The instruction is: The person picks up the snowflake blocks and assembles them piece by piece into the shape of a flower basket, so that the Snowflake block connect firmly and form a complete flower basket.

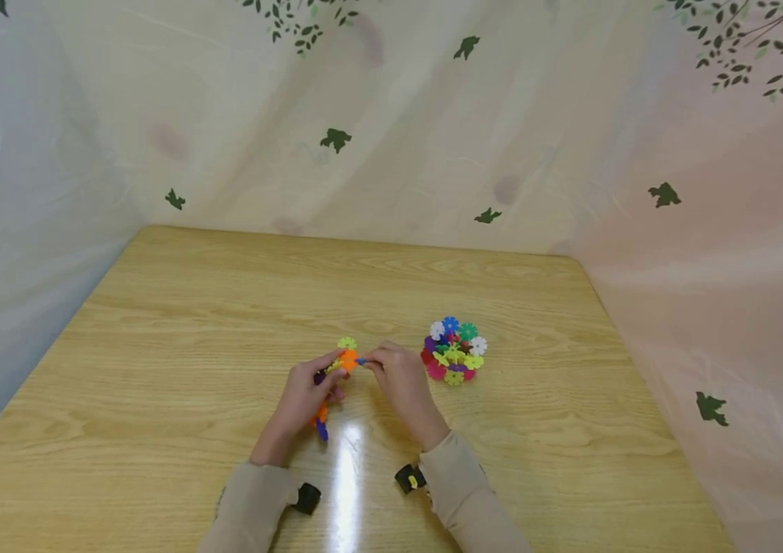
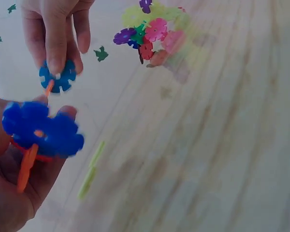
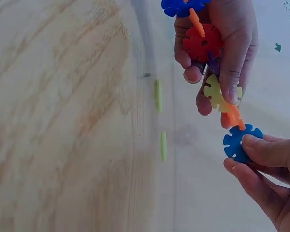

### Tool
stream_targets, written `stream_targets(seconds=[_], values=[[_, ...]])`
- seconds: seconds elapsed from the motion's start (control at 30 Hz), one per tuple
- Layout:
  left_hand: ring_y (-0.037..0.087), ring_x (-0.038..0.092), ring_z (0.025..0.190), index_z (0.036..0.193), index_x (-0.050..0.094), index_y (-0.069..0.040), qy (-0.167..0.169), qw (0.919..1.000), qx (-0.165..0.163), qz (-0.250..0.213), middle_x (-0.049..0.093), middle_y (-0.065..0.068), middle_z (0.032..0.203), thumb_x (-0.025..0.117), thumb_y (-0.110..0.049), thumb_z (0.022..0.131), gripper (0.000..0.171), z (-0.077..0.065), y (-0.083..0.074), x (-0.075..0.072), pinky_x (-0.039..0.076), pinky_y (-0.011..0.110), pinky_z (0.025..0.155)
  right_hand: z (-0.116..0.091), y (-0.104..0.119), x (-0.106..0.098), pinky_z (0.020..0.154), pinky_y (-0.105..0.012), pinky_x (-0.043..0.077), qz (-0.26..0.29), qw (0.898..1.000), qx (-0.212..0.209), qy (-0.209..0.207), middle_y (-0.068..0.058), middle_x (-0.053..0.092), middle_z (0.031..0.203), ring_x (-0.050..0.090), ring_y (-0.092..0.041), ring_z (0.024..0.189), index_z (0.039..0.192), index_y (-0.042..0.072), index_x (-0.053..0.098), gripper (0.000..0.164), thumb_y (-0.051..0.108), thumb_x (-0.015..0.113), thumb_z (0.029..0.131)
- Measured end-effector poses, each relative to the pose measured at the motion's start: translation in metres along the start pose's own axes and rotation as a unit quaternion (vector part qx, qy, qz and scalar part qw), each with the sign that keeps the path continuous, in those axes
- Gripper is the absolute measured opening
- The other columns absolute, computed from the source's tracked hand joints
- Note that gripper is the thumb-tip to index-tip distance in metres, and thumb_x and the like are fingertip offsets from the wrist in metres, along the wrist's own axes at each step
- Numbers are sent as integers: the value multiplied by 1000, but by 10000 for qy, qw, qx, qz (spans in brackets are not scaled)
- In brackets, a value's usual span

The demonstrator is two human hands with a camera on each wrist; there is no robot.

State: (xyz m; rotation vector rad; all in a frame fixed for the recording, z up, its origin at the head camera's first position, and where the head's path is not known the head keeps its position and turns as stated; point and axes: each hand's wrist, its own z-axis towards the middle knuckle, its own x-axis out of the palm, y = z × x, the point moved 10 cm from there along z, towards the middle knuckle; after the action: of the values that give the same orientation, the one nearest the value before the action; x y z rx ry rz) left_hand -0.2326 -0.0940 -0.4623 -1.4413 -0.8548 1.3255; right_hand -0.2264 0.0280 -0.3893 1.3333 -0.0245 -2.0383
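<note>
My left hand (image 1: 305, 395) grips a chain of slotted plastic discs. Along it in the right wrist view come a dark blue flower-shaped disc (image 3: 183, 7), an orange disc seen edge-on (image 3: 197, 22), a red disc (image 3: 201, 42), a purple piece (image 3: 214, 63), a yellow disc (image 3: 214, 94) under the thumb and an orange disc (image 3: 235, 117) at the end. Between thumb and fingers, my right hand (image 1: 401, 384) pinches a blue disc (image 3: 234, 147). Its rim meets the end orange disc; I cannot tell how deep the slots sit. Fingers partly hide the chain.
A round cluster of joined multicoloured discs (image 1: 454, 349) stands on the wooden table (image 1: 536, 430), right of my hands. Pale curtains (image 1: 391, 107) with leaf prints enclose the table's back and sides. Black wrist devices (image 1: 307, 499) sit at both sleeves.
</note>
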Motion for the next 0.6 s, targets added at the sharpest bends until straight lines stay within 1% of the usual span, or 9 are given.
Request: stream_targets(seconds=[0.1, 0.17, 0.27, 0.33, 0.47, 0.6], values=[[24, 65, 57, 131, 57, 2, -114, 9998, 79, 156, 70, 19, 72, 60, -10, 95, 38, 0, -2, -1, 48, 19, 47, -1, 2, 1, 58, -18, 54, -99, 9998, -122, -84, -2, 69, 73, 65, -12, 64, 83, 7, 78, 6, 13, 75, 81], [24, 65, 56, 130, 58, 2, -114, 9997, 108, 173, 67, 16, 64, 61, -12, 94, 39, 2, -1, -1, 45, 18, 46, -2, -2, 3, 58, -18, 54, 6, 9999, -47, -158, -2, 70, 74, 65, -12, 65, 84, 7, 78, 6, 12, 75, 82], [24, 66, 57, 131, 57, 2, -51, 9999, 74, 46, 68, 17, 66, 61, -14, 94, 40, 5, 2, 0, 47, 18, 48, -3, -10, 6, 60, -19, 55, 200, 9995, 113, -239, -3, 72, 77, 67, -13, 67, 85, 6, 78, 6, 11, 75, 82], [23, 66, 57, 131, 57, 2, -23, 10000, -5, -64, 68, 18, 66, 61, -16, 95, 41, 7, 6, 0, 48, 18, 49, -2, -12, 7, 62, -20, 56, 340, 9990, 177, -244, -4, 73, 78, 69, -14, 69, 85, 6, 78, 6, 10, 75, 82], [24, 67, 58, 131, 57, 1, -84, 9993, -122, -343, 67, 22, 69, 61, -14, 94, 40, 9, 11, -4, 53, 21, 51, 2, -15, 12, 65, -21, 58, 670, 9971, 354, -28, -5, 74, 82, 70, -15, 73, 88, 6, 77, 7, 10, 73, 84], [24, 69, 61, 130, 58, -1, -189, 9974, -215, -668, 65, 24, 89, 61, -8, 94, 37, 11, 16, -10, 57, 24, 54, 6, -18, 17, 73, -26, 60, 1039, 9923, 640, 192, -7, 75, 87, 71, -17, 80, 93, 4, 76, 12, 10, 73, 84]])
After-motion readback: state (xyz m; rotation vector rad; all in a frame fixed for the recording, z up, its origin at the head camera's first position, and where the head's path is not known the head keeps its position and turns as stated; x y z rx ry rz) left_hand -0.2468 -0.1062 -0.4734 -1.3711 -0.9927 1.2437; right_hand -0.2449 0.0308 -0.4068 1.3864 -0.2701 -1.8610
